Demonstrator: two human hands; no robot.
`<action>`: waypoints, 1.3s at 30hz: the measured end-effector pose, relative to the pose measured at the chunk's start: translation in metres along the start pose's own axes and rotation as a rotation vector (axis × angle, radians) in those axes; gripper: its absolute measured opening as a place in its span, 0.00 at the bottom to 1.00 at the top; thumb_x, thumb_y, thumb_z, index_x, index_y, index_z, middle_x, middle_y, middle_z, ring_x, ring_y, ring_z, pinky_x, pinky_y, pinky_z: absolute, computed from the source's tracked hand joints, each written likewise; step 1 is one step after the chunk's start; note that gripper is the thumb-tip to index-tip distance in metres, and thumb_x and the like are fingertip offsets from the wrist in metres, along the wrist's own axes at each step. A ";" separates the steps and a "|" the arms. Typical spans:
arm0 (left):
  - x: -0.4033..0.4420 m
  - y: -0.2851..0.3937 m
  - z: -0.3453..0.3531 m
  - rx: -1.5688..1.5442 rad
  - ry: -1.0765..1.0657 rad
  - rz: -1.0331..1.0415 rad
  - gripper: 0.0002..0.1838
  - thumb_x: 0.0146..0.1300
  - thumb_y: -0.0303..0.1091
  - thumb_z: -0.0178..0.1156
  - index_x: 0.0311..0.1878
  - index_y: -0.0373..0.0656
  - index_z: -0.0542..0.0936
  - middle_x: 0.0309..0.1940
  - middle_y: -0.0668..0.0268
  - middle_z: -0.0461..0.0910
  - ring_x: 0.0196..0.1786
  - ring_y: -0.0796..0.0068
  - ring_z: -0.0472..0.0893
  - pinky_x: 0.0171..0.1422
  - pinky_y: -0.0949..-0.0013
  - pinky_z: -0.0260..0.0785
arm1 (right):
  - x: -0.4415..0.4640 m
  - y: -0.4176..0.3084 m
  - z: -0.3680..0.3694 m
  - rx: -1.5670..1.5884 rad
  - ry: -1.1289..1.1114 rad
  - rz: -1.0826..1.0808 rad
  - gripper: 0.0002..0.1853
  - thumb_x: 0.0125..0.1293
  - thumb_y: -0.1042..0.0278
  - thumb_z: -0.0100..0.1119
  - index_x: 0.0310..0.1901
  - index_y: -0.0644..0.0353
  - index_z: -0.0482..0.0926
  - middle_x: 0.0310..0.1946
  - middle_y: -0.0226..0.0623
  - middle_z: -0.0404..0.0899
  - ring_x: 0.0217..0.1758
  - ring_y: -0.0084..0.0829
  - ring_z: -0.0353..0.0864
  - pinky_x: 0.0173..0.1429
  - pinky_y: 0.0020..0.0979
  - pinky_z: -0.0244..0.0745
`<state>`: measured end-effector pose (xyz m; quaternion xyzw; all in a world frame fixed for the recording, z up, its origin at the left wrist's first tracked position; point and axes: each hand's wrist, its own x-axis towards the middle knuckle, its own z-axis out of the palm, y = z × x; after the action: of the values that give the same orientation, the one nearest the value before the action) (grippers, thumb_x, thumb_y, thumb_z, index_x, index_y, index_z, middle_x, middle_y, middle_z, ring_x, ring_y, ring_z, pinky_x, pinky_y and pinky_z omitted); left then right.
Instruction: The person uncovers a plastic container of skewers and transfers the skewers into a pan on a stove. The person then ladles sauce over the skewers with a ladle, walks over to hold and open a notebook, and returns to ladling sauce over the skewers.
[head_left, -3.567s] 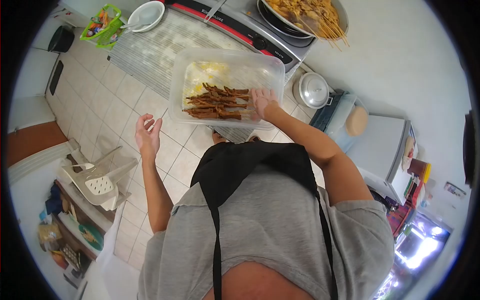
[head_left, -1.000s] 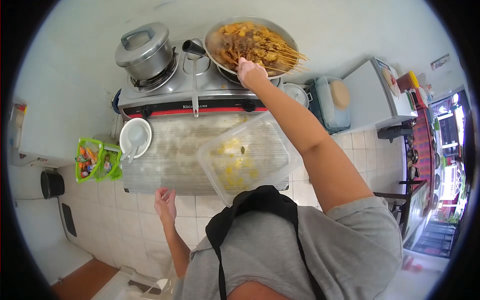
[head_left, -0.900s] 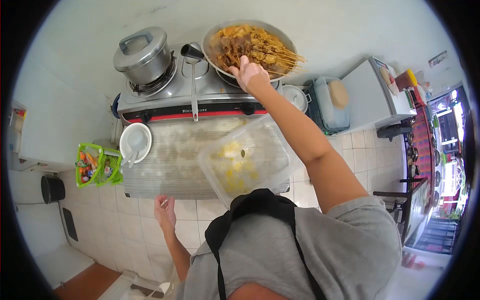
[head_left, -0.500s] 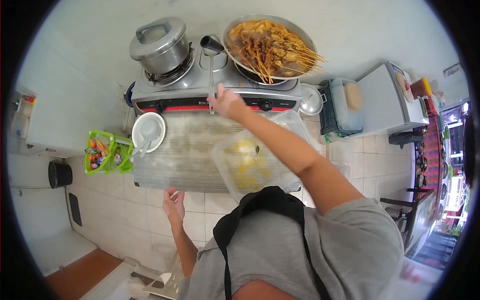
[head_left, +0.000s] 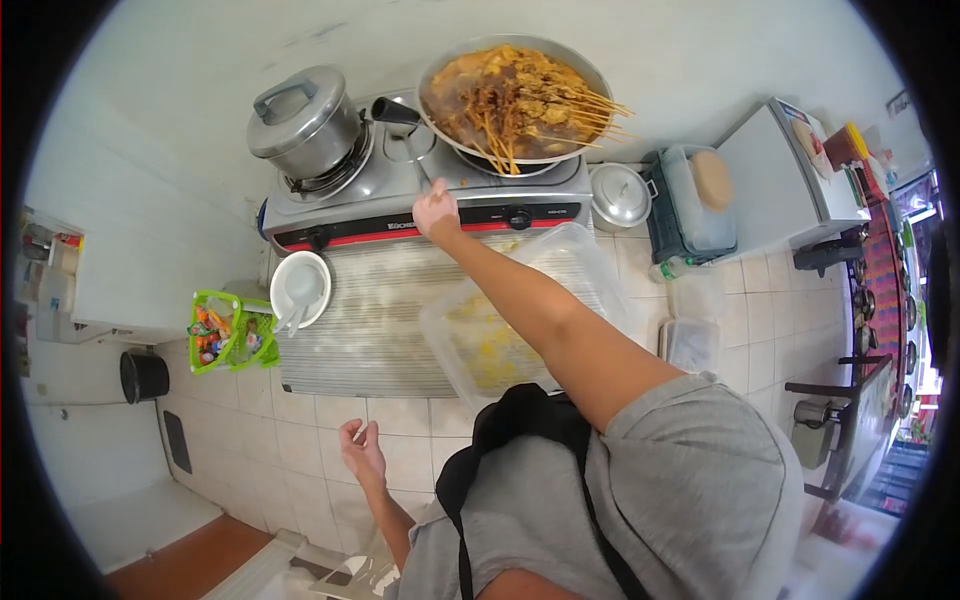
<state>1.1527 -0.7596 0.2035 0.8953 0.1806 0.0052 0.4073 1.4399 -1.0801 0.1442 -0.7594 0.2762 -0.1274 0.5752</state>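
My right hand (head_left: 436, 209) reaches across to the stove front, fingers closed round the lower end of a long-handled metal cooking utensil (head_left: 417, 165). The utensil's head is partly hidden by the wok's black handle (head_left: 395, 111), so its exact kind cannot be made out. Beyond it, a wide wok (head_left: 432, 118) full of skewered meat in brown-yellow sauce (head_left: 520, 95) sits on the right burner, with the sticks pointing right and toward me. My left hand (head_left: 364, 455) hangs in front of the table, fingers loosely curled and apart, holding nothing.
A lidded pot (head_left: 310, 125) stands on the stove's (head_left: 370, 222) left burner. On the striped table (head_left: 360, 350) are a white bowl (head_left: 281, 268) with a ladle and a yellow-stained plastic container (head_left: 450, 345). A green basket (head_left: 215, 368) is left; a lidded pan (head_left: 620, 197) and crate (head_left: 668, 235) are right.
My right hand has closed round the utensil's handle, and the utensil has tilted. My left hand has shifted slightly down and right. The whole view has also shifted a little.
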 end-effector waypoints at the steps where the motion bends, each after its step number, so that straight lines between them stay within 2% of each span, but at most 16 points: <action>1: -0.008 -0.001 0.007 0.000 -0.002 0.002 0.14 0.60 0.32 0.65 0.45 0.38 0.74 0.40 0.62 0.76 0.39 0.73 0.79 0.38 0.72 0.72 | -0.010 -0.004 -0.018 0.000 0.002 0.001 0.18 0.64 0.60 0.49 0.50 0.63 0.65 0.37 0.67 0.78 0.50 0.64 0.75 0.56 0.51 0.70; 3: -0.031 -0.006 0.025 -0.163 -0.026 -0.127 0.14 0.63 0.37 0.64 0.42 0.39 0.73 0.34 0.63 0.78 0.32 0.75 0.80 0.31 0.75 0.70 | -0.028 -0.002 -0.053 -0.042 -0.045 -0.030 0.20 0.65 0.53 0.50 0.48 0.63 0.73 0.43 0.63 0.79 0.49 0.62 0.76 0.54 0.51 0.70; 6: -0.086 0.007 0.063 -0.157 -0.083 -0.345 0.17 0.64 0.44 0.63 0.39 0.40 0.73 0.28 0.63 0.78 0.24 0.75 0.79 0.23 0.75 0.68 | -0.059 0.007 -0.129 -0.045 -0.210 -0.137 0.24 0.64 0.47 0.54 0.47 0.63 0.77 0.40 0.56 0.81 0.47 0.56 0.79 0.51 0.45 0.73; 8: -0.117 0.007 0.091 -0.161 -0.079 -0.471 0.22 0.65 0.51 0.61 0.39 0.38 0.74 0.26 0.62 0.79 0.20 0.73 0.79 0.20 0.73 0.67 | -0.078 -0.001 -0.198 0.071 -0.481 -0.110 0.24 0.64 0.47 0.58 0.46 0.62 0.78 0.34 0.45 0.82 0.39 0.39 0.82 0.45 0.33 0.75; 9: -0.135 0.015 0.101 -0.120 -0.112 -0.464 0.24 0.65 0.54 0.59 0.38 0.38 0.74 0.26 0.61 0.79 0.20 0.73 0.79 0.20 0.74 0.67 | -0.080 -0.004 -0.231 0.060 -0.497 -0.113 0.24 0.64 0.47 0.58 0.46 0.62 0.78 0.34 0.45 0.82 0.39 0.39 0.82 0.45 0.33 0.75; 11: -0.170 0.036 0.128 -0.109 -0.148 -0.542 0.28 0.64 0.59 0.57 0.38 0.36 0.76 0.28 0.60 0.80 0.22 0.75 0.78 0.22 0.75 0.66 | -0.077 -0.012 -0.299 0.272 -0.642 -0.038 0.17 0.66 0.52 0.61 0.46 0.58 0.80 0.28 0.23 0.75 0.31 0.16 0.70 0.35 0.23 0.67; 13: -0.193 0.058 0.161 -0.223 -0.168 -0.613 0.28 0.64 0.58 0.57 0.39 0.36 0.77 0.29 0.60 0.80 0.24 0.76 0.78 0.24 0.76 0.65 | -0.057 -0.026 -0.361 0.412 -0.607 -0.043 0.14 0.68 0.58 0.59 0.48 0.56 0.79 0.29 0.21 0.74 0.30 0.15 0.70 0.33 0.20 0.65; 15: -0.208 0.081 0.190 -0.352 -0.241 -0.668 0.27 0.64 0.57 0.59 0.42 0.36 0.77 0.32 0.61 0.81 0.28 0.79 0.77 0.29 0.77 0.64 | -0.005 -0.021 -0.409 0.459 -0.715 -0.137 0.15 0.69 0.61 0.58 0.53 0.58 0.76 0.30 0.22 0.75 0.30 0.15 0.70 0.33 0.20 0.66; 17: -0.211 0.089 0.220 -0.408 -0.212 -0.654 0.25 0.64 0.55 0.60 0.41 0.37 0.77 0.33 0.62 0.82 0.29 0.79 0.78 0.29 0.77 0.65 | 0.042 -0.035 -0.448 0.265 -0.780 -0.117 0.20 0.67 0.61 0.56 0.57 0.62 0.73 0.33 0.27 0.79 0.34 0.19 0.75 0.37 0.22 0.70; 19: -0.210 0.089 0.245 -0.469 -0.186 -0.637 0.22 0.64 0.52 0.60 0.41 0.38 0.77 0.33 0.63 0.82 0.29 0.79 0.78 0.29 0.77 0.66 | 0.095 -0.025 -0.461 0.123 -0.606 -0.047 0.22 0.66 0.65 0.55 0.60 0.63 0.70 0.33 0.28 0.80 0.34 0.22 0.76 0.39 0.27 0.73; 23: -0.201 0.081 0.265 -0.661 -0.052 -0.621 0.13 0.64 0.44 0.63 0.38 0.42 0.77 0.30 0.66 0.80 0.30 0.80 0.78 0.31 0.78 0.67 | 0.178 -0.030 -0.471 -0.555 -0.409 -0.300 0.23 0.66 0.55 0.51 0.57 0.60 0.74 0.38 0.42 0.83 0.41 0.39 0.82 0.49 0.41 0.76; 28: -0.165 0.043 0.240 -0.747 0.053 -0.569 0.10 0.64 0.40 0.63 0.37 0.45 0.77 0.27 0.69 0.79 0.30 0.81 0.78 0.31 0.77 0.68 | 0.220 -0.004 -0.451 -0.758 -0.199 -0.505 0.21 0.65 0.50 0.50 0.51 0.53 0.80 0.42 0.48 0.82 0.50 0.47 0.80 0.57 0.40 0.75; 30: -0.146 0.026 0.222 -0.621 0.089 -0.502 0.10 0.64 0.39 0.63 0.39 0.44 0.77 0.28 0.68 0.79 0.30 0.80 0.78 0.31 0.77 0.69 | 0.230 -0.008 -0.447 -0.780 -0.127 -0.587 0.20 0.65 0.50 0.51 0.50 0.52 0.81 0.44 0.49 0.82 0.53 0.47 0.79 0.59 0.40 0.74; 34: -0.128 0.052 0.205 -0.355 0.272 -0.462 0.13 0.64 0.39 0.63 0.44 0.41 0.76 0.35 0.62 0.79 0.34 0.73 0.78 0.36 0.72 0.72 | 0.262 -0.015 -0.439 -0.868 -0.303 -0.619 0.18 0.65 0.50 0.52 0.51 0.48 0.81 0.47 0.48 0.82 0.53 0.46 0.79 0.59 0.40 0.73; 36: -0.127 0.085 0.203 0.384 0.601 -0.039 0.17 0.63 0.38 0.63 0.49 0.38 0.75 0.44 0.56 0.78 0.42 0.65 0.79 0.43 0.66 0.73 | 0.279 -0.015 -0.437 -0.886 -0.360 -0.628 0.18 0.65 0.51 0.53 0.51 0.48 0.81 0.48 0.48 0.81 0.53 0.46 0.79 0.59 0.41 0.73; 39: -0.128 0.206 0.237 0.107 0.496 0.151 0.17 0.62 0.34 0.63 0.51 0.38 0.75 0.48 0.57 0.77 0.48 0.61 0.78 0.51 0.63 0.72 | 0.308 -0.015 -0.437 -0.870 -0.504 -0.658 0.18 0.65 0.52 0.54 0.51 0.49 0.81 0.49 0.47 0.81 0.53 0.46 0.79 0.59 0.41 0.73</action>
<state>1.1360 -1.0986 0.2134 0.8979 0.2076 0.2451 0.3010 1.4721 -1.6024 0.2537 -0.9776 -0.0916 0.0098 0.1894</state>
